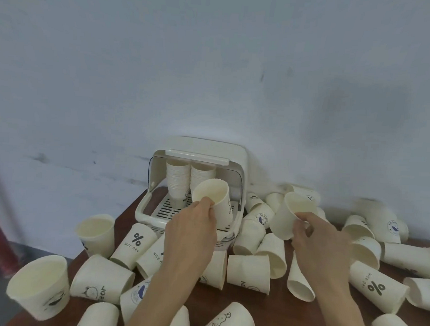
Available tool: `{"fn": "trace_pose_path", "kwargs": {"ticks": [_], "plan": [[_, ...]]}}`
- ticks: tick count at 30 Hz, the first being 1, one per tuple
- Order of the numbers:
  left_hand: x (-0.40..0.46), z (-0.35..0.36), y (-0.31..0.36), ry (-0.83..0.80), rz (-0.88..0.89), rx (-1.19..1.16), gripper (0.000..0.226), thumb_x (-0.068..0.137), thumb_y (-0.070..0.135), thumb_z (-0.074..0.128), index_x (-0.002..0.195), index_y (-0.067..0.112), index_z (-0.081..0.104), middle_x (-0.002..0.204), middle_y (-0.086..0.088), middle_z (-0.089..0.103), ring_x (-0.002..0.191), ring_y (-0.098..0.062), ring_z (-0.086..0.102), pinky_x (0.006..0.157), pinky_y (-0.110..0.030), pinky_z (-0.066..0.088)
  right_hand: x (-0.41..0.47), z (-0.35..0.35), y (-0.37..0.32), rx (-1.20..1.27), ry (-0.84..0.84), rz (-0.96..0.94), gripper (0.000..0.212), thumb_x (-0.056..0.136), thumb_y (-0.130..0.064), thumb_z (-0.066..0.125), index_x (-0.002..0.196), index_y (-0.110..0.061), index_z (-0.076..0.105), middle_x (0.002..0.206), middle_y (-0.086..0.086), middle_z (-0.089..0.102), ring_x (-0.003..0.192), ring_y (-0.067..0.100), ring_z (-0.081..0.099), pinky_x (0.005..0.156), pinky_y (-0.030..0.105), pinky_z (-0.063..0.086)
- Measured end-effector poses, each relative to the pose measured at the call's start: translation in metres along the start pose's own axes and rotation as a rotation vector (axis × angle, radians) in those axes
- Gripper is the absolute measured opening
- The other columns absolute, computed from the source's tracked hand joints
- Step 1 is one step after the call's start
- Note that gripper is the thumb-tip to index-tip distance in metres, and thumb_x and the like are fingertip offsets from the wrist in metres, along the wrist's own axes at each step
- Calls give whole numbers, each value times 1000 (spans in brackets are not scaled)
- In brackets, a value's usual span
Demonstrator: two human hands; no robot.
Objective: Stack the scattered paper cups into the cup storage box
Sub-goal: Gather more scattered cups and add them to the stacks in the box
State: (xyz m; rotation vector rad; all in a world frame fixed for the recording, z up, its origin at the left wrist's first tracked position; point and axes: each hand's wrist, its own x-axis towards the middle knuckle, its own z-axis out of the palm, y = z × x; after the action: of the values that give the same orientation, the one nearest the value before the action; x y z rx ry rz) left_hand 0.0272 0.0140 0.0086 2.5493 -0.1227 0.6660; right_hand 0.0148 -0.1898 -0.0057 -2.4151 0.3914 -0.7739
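My left hand (193,231) grips a white paper cup (216,199) by its rim, mouth turned toward me, right in front of the open cup storage box (236,153). Inside the box stand two stacks of cups (190,179), upside down on a slotted tray (167,211). My right hand (315,239) pinches the rim of a second paper cup (289,215), tilted with its mouth up, to the right of the box. Several loose paper cups (249,273) lie scattered on the brown table (250,300) around both hands.
The box backs onto a pale wall (212,65). Upright cups (95,232) and a large cup (40,286) stand at the left near the table's edge. More cups (378,285) crowd the right side. Red and grey floor shows at far left.
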Motion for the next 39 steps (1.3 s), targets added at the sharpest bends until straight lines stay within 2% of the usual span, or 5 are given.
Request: {"fn": "trace_pose_path", "kwargs": {"ticks": [7,23,31,34,39], "plan": [[13,3,-29,27,-57,-4,22,101,25,38,102,21,60,88,4,63,80,-16,59,69,-37,53,-8,1,-13,61,10,-48,24,93,-22,51,110,-25,68,57,-3,62,65,13,56,56,19,35],[35,13,-76,-53,-302,74,26,93,3,44,108,10,65,102,-8,62,84,-20,51,65,-28,36,-33,13,-56,142,-27,-257,19,86,-10,67,97,-24,75,66,-16,65,76,-9,57,70,-6,32],[39,14,-85,-149,-376,198,26,94,6,45,114,12,59,111,-5,63,104,-23,60,70,-29,37,-9,41,-96,-21,-172,-440,22,93,-22,56,108,-26,71,63,-19,54,65,3,54,64,17,39],[37,19,-85,-183,-395,210,26,93,4,44,113,13,59,112,-4,62,106,-23,60,73,-30,39,2,61,-103,-102,-230,-475,23,95,-23,51,109,-24,70,67,-8,63,72,17,59,71,34,49],[40,24,-79,-211,-362,221,28,96,6,43,118,11,58,119,-5,61,111,-24,58,82,-31,42,15,91,-106,-202,-314,-495,28,96,-24,48,114,-23,69,92,5,72,88,26,64,74,36,52]]}}
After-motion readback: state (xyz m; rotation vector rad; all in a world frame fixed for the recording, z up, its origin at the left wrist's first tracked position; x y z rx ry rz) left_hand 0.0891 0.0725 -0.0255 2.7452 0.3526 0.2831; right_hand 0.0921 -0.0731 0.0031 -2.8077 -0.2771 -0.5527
